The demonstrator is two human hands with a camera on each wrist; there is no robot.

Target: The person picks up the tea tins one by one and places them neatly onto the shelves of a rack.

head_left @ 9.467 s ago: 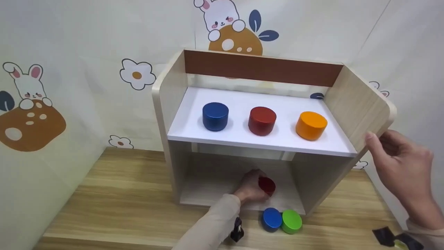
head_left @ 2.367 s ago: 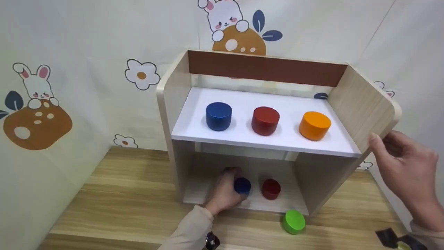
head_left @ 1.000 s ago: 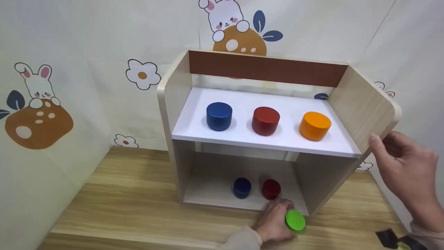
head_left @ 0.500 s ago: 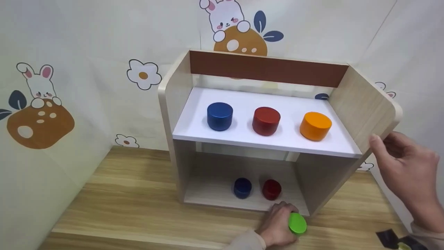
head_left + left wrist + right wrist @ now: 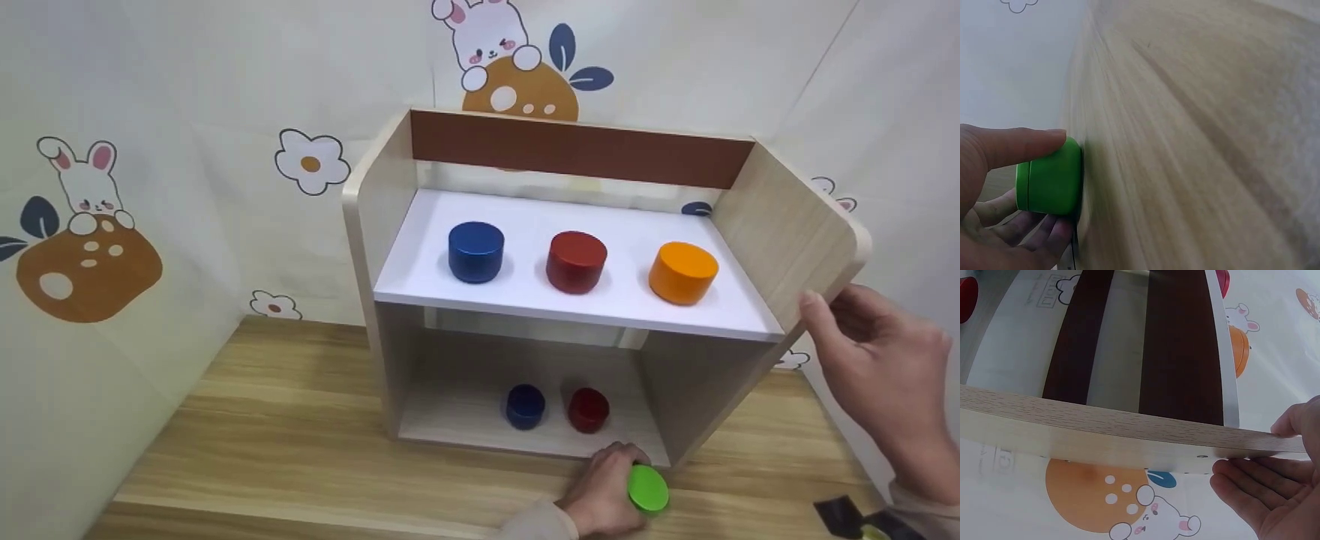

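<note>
My left hand (image 5: 607, 491) grips a small green round tin (image 5: 648, 489) on the table just in front of the shelf. In the left wrist view the thumb and fingers hold the green tin (image 5: 1050, 179) from opposite sides, close to the wood surface. My right hand (image 5: 885, 367) pinches the front edge of the shelf unit's right side panel (image 5: 799, 232). In the right wrist view the thumb and fingers lie on either side of that panel (image 5: 1129, 433). On the lower level stand a blue tin (image 5: 525, 406) and a red tin (image 5: 589, 409), side by side.
The white upper board (image 5: 517, 210) carries a blue tin (image 5: 476, 252), a red tin (image 5: 576, 262) and an orange tin (image 5: 683, 273) in a row. A brown back rail (image 5: 577, 150) runs above. The wooden table (image 5: 285, 420) meets patterned walls (image 5: 225, 90) behind and left.
The left hand has set the red tin, then the blue tin, on the lower level. It now holds the green tin, shifted slightly toward the front right. The right hand stays on the panel.
</note>
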